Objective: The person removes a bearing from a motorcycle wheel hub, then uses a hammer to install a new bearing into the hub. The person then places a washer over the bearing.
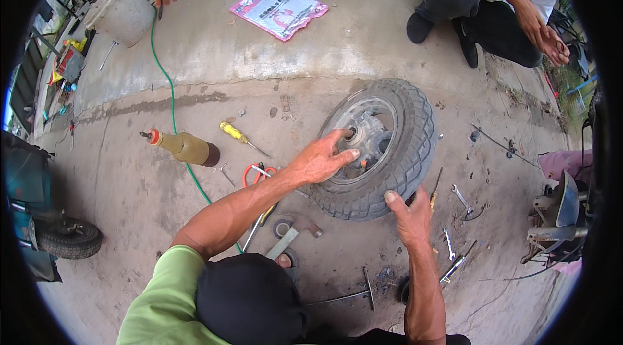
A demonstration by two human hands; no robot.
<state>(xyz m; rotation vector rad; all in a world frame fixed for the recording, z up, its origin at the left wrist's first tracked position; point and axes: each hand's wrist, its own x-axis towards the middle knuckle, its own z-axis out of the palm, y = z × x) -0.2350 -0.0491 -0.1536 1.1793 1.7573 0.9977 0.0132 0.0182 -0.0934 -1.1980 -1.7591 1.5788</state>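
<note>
A small wheel [366,150] with a black, chunky-treaded tyre and a grey metal hub stands tilted on the concrete ground in front of me. My left hand [324,158] is at its rim and hub, forefinger at the central hole and thumb on the hub face; its other fingers are partly hidden. On the near right side of the tyre, my right hand [410,212] grips the edge with the thumb on top, the fingers tucked out of sight. Just right of that hand lies a screwdriver [436,188]; red-handled scissors [258,173] lie near my left forearm.
A yellow screwdriver [235,132] and a brown bottle [185,148] lie left, beside a green hose [170,95]. A hammer [292,234] and wrenches [462,199] lie nearby. Two people crouch at the far side, one by a bucket [123,17]; a pink packet [278,9] lies between.
</note>
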